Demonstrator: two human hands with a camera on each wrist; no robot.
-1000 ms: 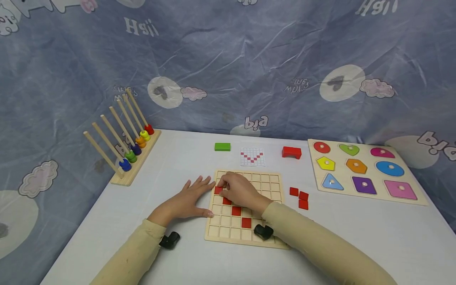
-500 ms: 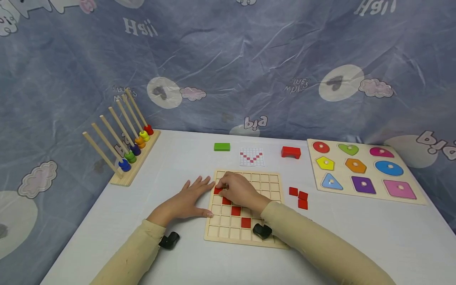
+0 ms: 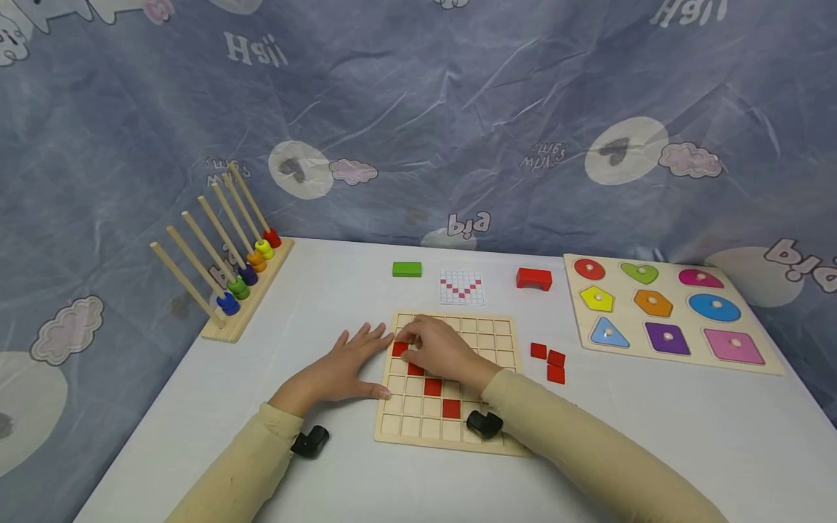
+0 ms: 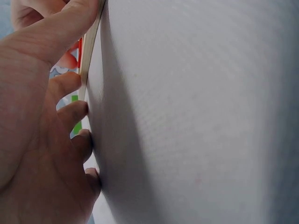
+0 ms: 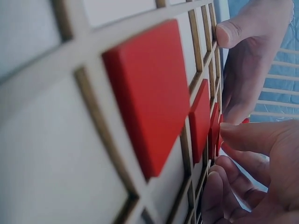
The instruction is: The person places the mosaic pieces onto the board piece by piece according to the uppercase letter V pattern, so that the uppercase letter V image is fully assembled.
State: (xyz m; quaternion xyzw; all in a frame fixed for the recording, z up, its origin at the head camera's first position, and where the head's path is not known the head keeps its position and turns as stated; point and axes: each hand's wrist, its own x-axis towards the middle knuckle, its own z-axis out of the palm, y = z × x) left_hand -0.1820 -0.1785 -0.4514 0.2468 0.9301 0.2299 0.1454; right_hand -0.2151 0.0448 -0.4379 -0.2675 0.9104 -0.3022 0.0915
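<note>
A wooden grid board (image 3: pixel 412 425) lies on the white table, with red square tiles set in a diagonal line of its cells. My right hand (image 3: pixel 445 352) reaches over the board and pinches the red square tile (image 3: pixel 398 350) in the far-left part of the grid, thumb and forefinger at its edges. The right wrist view shows that thumb (image 5: pixel 247 135) against the farthest tile, while a nearer red tile (image 5: pixel 152 98) sits in its cell. Fingers spread, my left hand (image 3: pixel 343 372) rests on the table, its thumb and forefinger touching the board's left edge.
Several loose red tiles (image 3: pixel 555 359) lie right of the board. Behind it are a pattern card (image 3: pixel 462 288), a green block (image 3: pixel 407 269) and a red arch block (image 3: pixel 534 279). A peg stand (image 3: pixel 225 330) is at left, a shape puzzle (image 3: pixel 621 294) at right.
Both hands stay almost in place. The right thumb and forefinger remain at the same far-left tile, with hardly any movement.
</note>
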